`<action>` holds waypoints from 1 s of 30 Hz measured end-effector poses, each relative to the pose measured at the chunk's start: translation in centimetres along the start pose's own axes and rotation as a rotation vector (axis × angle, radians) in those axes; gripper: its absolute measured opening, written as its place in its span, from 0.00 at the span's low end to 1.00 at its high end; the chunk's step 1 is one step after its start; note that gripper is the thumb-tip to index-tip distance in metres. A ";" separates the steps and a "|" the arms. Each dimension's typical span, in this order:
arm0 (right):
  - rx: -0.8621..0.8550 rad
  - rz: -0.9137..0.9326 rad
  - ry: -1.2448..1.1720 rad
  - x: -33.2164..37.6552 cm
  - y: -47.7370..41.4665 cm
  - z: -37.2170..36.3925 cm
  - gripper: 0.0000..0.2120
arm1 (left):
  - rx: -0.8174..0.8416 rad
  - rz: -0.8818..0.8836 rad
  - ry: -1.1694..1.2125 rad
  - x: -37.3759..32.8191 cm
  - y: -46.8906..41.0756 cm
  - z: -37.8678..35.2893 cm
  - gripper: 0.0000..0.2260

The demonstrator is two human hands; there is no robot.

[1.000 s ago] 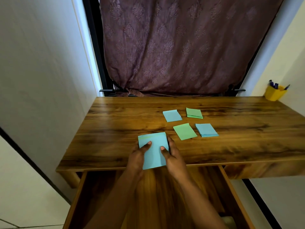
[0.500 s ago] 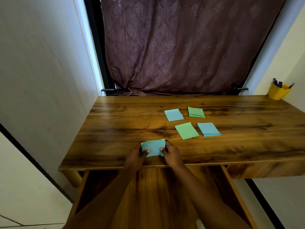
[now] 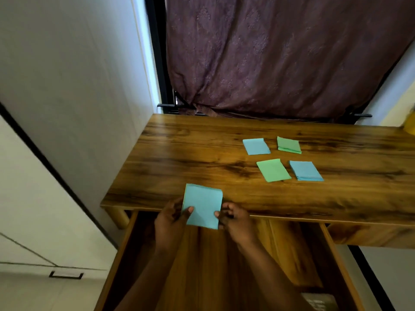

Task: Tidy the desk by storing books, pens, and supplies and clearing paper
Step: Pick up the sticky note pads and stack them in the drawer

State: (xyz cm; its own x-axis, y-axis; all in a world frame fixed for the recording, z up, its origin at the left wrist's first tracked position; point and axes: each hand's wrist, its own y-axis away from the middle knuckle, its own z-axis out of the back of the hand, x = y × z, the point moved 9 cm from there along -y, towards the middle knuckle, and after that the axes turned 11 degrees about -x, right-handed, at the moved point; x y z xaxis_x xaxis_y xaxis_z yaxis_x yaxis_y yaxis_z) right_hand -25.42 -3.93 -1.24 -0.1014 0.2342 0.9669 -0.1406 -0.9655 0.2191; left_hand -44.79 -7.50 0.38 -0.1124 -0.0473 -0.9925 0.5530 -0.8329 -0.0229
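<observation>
1. Two hands held one blue paper stack (image 3: 203, 206) at the near edge of the desk (image 3: 179, 158); the left hand (image 3: 171, 217) and the right hand (image 3: 235, 222) had their fingers pinched closed on its two sides, thumbs on its face.
2. The stack was rectangular, matte and flat, tilted toward the camera above the open drawer (image 3: 224, 261).
3. Four more stacks lay flat and apart on the glossy wood-grain desk: far blue (image 3: 256, 146), far green (image 3: 289, 144), near green (image 3: 273, 170), near blue (image 3: 305, 170).
4. The desk's left half stood bare up to the wall (image 3: 78, 90); a patterned curtain (image 3: 280, 52) hung behind.
</observation>
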 end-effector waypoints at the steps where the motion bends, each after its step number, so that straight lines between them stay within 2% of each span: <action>1: 0.022 -0.037 -0.028 -1.2 1.2 -0.8 0.07 | -0.021 0.045 0.012 1.2 1.1 1.6 0.15; 5: 0.043 -0.111 0.041 -6.3 4.7 -3.6 0.04 | -0.123 0.226 -0.002 6.9 4.4 6.0 0.15; 7: 0.081 -0.131 0.072 -8.3 5.0 -5.4 0.07 | -0.155 0.296 -0.029 9.6 4.7 6.9 0.15; 11: 0.058 -0.130 0.225 -10.5 2.6 -8.2 0.12 | -0.114 0.436 -0.156 14.0 3.2 7.1 0.15; 14: 0.026 -0.135 0.312 -10.9 0.4 -10.3 0.12 | -0.083 0.466 -0.233 15.0 1.3 7.0 0.15; 18: -0.018 -0.159 0.356 -10.9 -1.8 -12.5 0.05 | -0.122 0.448 -0.272 14.1 -0.6 6.9 0.16; 22: 0.008 -0.198 0.399 -11.8 -2.6 -14.1 0.09 | -0.233 0.579 -0.038 14.2 0.8 7.4 0.16; 25: 0.062 -0.255 0.403 -12.9 -2.5 -14.7 0.14 | -0.433 0.848 0.379 15.4 3.8 7.5 0.07; 27: 0.079 -0.275 0.384 -13.1 -2.5 -14.7 0.15 | -0.536 0.988 0.586 15.8 5.4 6.9 0.06; 30: 0.059 -0.321 0.316 -13.4 -2.8 -14.2 0.14 | -0.594 1.004 0.724 15.9 5.2 6.4 0.11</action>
State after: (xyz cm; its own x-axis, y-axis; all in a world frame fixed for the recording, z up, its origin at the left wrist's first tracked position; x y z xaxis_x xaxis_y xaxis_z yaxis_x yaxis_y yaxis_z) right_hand -37.70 -2.77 -16.65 -0.3591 0.5373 0.7631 -0.1585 -0.8409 0.5174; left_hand -49.01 -16.12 -14.80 0.8930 -0.0360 -0.4487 0.4275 -0.2440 0.8705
